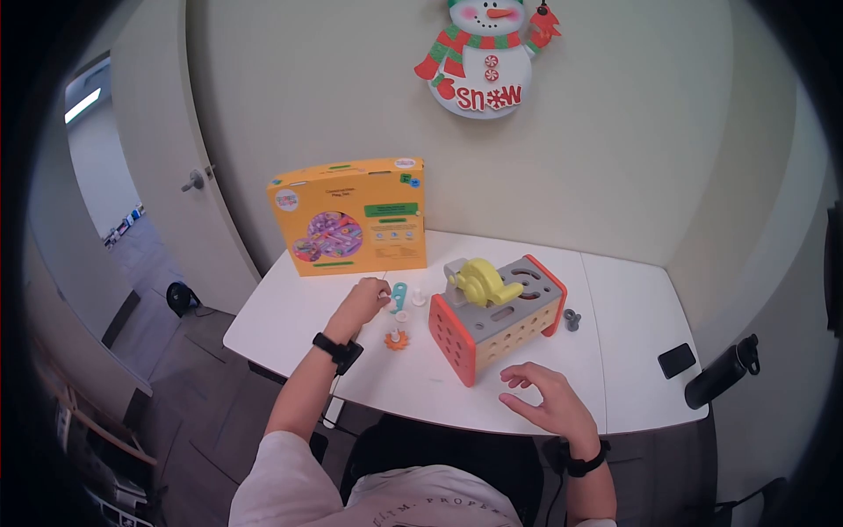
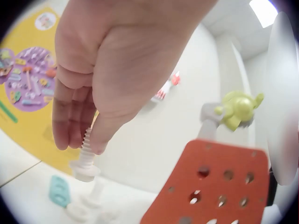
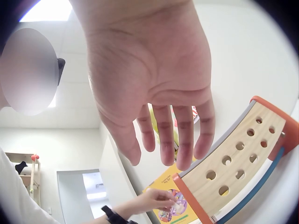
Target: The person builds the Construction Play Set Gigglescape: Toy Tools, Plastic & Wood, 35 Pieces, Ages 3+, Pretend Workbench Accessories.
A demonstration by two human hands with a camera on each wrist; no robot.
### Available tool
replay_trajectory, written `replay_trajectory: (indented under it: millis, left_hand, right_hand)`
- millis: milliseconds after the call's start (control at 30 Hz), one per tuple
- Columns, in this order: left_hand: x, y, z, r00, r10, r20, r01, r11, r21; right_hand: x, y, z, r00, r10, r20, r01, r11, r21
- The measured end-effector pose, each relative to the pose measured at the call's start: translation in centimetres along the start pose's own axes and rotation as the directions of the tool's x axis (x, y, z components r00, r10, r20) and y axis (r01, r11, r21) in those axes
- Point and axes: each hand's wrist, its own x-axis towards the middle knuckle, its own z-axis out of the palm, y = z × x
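Between thumb and fingers, my left hand (image 1: 360, 305) pinches a white toy screw (image 2: 85, 158), its threaded shaft up against the fingertips and its head pointing down. Below it on the table lie a teal piece with holes (image 1: 399, 292), a white bolt (image 1: 419, 298) and an orange gear (image 1: 397, 342). My right hand (image 1: 555, 402) hovers palm-in at the near side of the toy workbench (image 1: 500, 321), fingers loosely spread and holding nothing. The workbench has orange-red ends, a grey top and wooden sides with holes. A yellow-green toy part (image 1: 481, 283) sits on its top.
A yellow toy box (image 1: 404, 241) stands at the back left of the white table (image 1: 615, 290). Grey toy bolts (image 1: 572, 320) lie right of the workbench. A phone (image 1: 676, 360) and a black bottle (image 1: 722, 373) are at the right edge.
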Motion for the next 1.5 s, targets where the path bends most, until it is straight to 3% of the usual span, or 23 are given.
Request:
replay_trajectory:
  millis: [100, 200, 300, 500, 600, 800, 900, 1000, 1100, 1267, 1367, 1500]
  left_hand:
    - [-3.6, 7.6, -5.0, 0.999, 0.037, -0.04, -0.044, 0.983, -0.178]
    - [-7.6, 13.0, -6.7, 0.982, 0.186, 0.025, -0.155, 0.879, -0.451]
    - [-10.5, 17.1, -6.3, 0.927, 0.375, 0.032, -0.286, 0.758, -0.586]
    - [-11.4, 18.7, -2.5, 0.963, 0.269, 0.002, -0.175, 0.634, -0.753]
    - [-11.4, 18.7, -0.8, 0.97, 0.242, -0.005, -0.148, 0.578, -0.803]
    - [-10.3, 17.3, 1.1, 0.979, 0.201, 0.028, -0.089, 0.548, -0.832]
    - [-8.4, 16.4, 0.9, 0.96, 0.13, -0.249, -0.227, 0.88, -0.417]
    - [-6.4, 15.5, 2.5, 0.973, 0.119, -0.197, -0.16, 0.965, -0.209]
    - [-4.7, 14.1, 5.6, 0.976, 0.141, -0.164, -0.187, 0.931, -0.313]
    - [-3.8, 12.9, 4.4, 0.982, 0.167, -0.088, -0.188, 0.899, -0.396]
    - [-4.3, 11.6, 3.3, 0.975, 0.217, -0.045, -0.214, 0.87, -0.443]
    - [-5.4, 10.8, 2.5, 0.968, 0.25, -0.009, -0.227, 0.863, -0.452]
  right_hand:
    - [0.3, 0.6, 0.3, 1.0, 0.018, 0.016, -0.018, 1.0, -0.005]
    - [0.7, 0.4, 1.4, 0.999, 0.036, -0.032, -0.033, 0.994, 0.102]
    - [0.9, -0.5, 3.0, 0.996, 0.037, -0.077, -0.017, 0.97, 0.241]
    - [0.5, 1.2, 3.4, 0.995, -0.031, -0.098, 0.068, 0.915, 0.398]
    - [0.5, 1.4, 3.9, 0.992, 0.047, -0.117, 0.027, 0.825, 0.565]
    - [0.6, 2.3, 3.2, 0.978, 0.152, -0.143, -0.033, 0.786, 0.617]
    - [1.0, 3.5, 0.9, 0.953, 0.136, -0.272, 0.001, 0.894, 0.448]
    - [2.6, 5.6, -3.1, 0.913, 0.1, -0.397, 0.004, 0.968, 0.252]
    - [4.9, 7.1, -6.8, 0.897, 0.104, -0.429, -0.075, 0.994, 0.084]
    - [8.3, 8.2, -9.9, 0.938, 0.038, -0.346, -0.125, 0.964, -0.233]
    - [9.4, 7.7, -9.9, 0.975, 0.079, -0.206, -0.127, 0.964, -0.232]
    - [10.3, 5.8, -9.6, 0.999, 0.037, -0.011, -0.038, 0.889, -0.456]
